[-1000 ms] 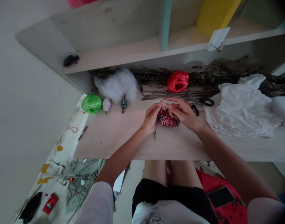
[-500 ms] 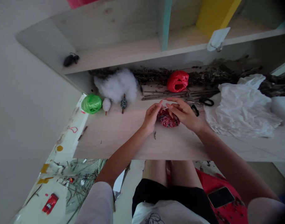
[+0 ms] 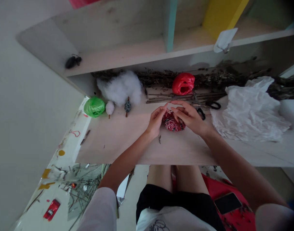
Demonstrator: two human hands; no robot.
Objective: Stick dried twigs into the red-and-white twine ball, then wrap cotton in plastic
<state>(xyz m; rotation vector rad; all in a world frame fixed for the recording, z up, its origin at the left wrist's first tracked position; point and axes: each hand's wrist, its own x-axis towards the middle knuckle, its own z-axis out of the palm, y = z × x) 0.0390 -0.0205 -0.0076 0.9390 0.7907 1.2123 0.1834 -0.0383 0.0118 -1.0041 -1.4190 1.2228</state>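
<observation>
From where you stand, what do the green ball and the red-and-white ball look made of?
The green ball looks like glossy plastic film, its creases catching the light. The red-and-white ball seems wrapped in shiny patterned plastic or paper; I cannot tell which.

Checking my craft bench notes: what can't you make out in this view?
Head view:
Anything between the left hand and right hand above the red-and-white ball: too small, fingers hide it.
Blades of the scissors: twigs hide them.
Dry twigs: right edge cuts them off.
</observation>
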